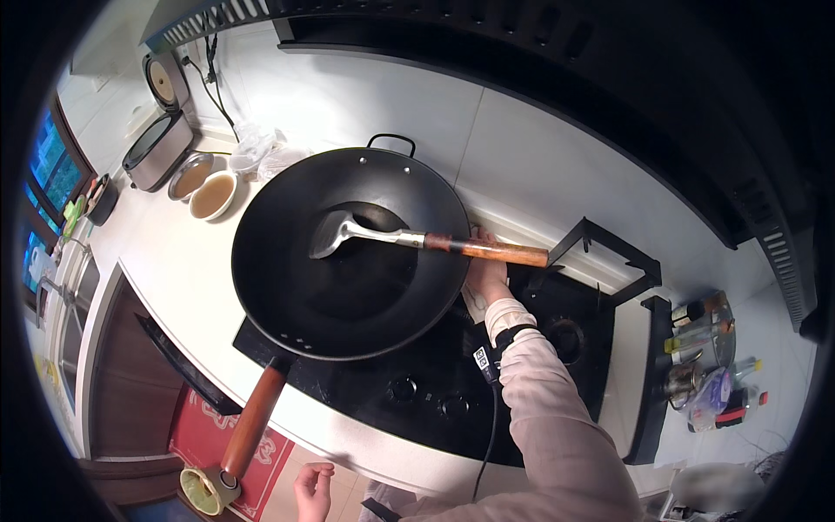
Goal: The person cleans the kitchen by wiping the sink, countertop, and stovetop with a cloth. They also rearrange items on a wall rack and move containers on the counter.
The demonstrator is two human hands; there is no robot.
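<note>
A large black wok (322, 296) sits over the left side of the stove, its wooden handle pointing toward me. Across it lies a metal spatula (383, 235), its wooden grip jutting past the right rim. My right hand (489, 277) reaches behind the wok's right edge, under that grip, and presses on a pale cloth-like piece (475, 304). The spatula and wok partly hide its fingers. My left hand (313, 493) hangs low in front of the counter, right of the wok handle, fingers loosely bent with a gap to the thumb and nothing between them.
The black stove (426, 383) has a raised black frame (617, 252) at its right. Bottles and jars (709, 374) stand further right. Left of the wok are two bowls of brownish liquid (214, 196), plastic bags (261, 152) and an open rice cooker (158, 148). A range hood (522, 52) overhangs.
</note>
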